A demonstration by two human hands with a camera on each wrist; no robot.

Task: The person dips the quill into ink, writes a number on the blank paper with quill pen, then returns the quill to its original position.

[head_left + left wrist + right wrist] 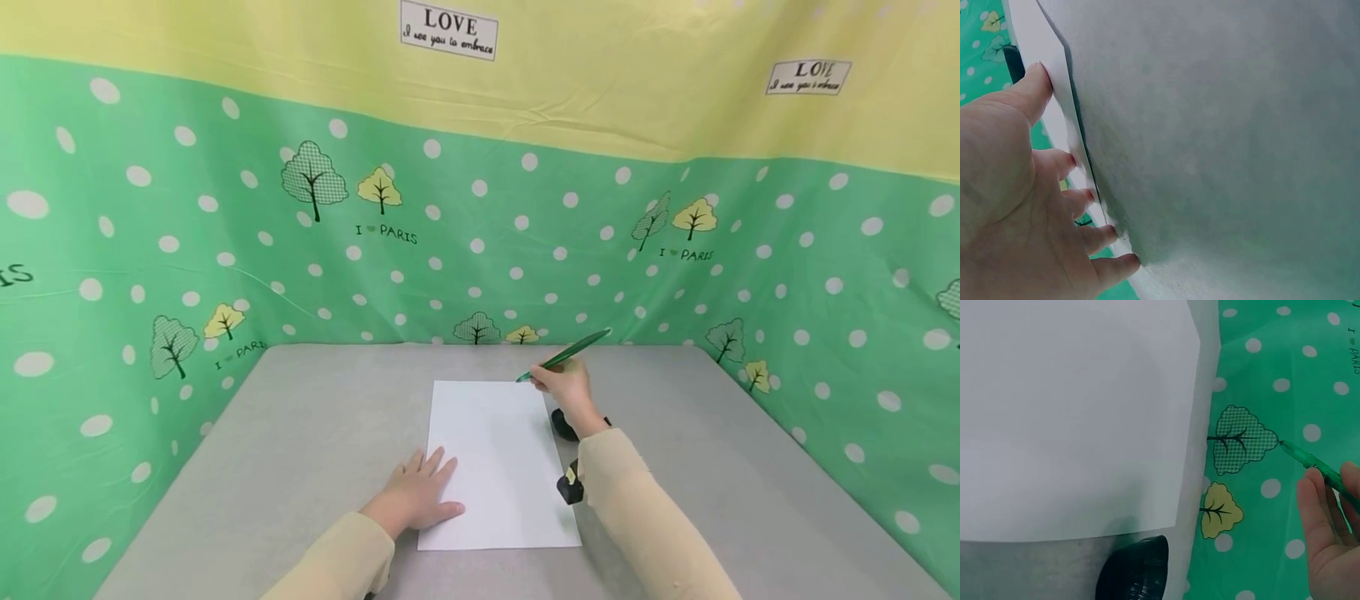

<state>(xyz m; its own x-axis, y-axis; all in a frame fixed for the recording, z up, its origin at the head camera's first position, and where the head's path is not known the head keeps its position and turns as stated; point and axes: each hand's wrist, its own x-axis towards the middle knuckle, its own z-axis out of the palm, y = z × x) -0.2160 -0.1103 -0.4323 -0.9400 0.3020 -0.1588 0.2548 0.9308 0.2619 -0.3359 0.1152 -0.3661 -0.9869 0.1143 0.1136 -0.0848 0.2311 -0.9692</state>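
Beyond both hands hangs a green-and-yellow printed curtain point(480, 275); beneath them spreads a grey tabletop point(322, 433). A white sheet of paper point(495, 467) lies right of the left hand point(415, 493) and nearer the person than the right hand's fingers, its long axis running away from the person. The left hand rests, fingers spread, on the sheet's left edge. The right hand point(564, 387), closer to the far edge, pinches a green pen. Just nearer than that hand sit a rounded black object point(564, 425) and a blocky black object point(570, 490); whether either holds anything is unclear. The green pen point(573, 348) slants, its tip left of the fingers, seemingly raised above the sheet's far edge.
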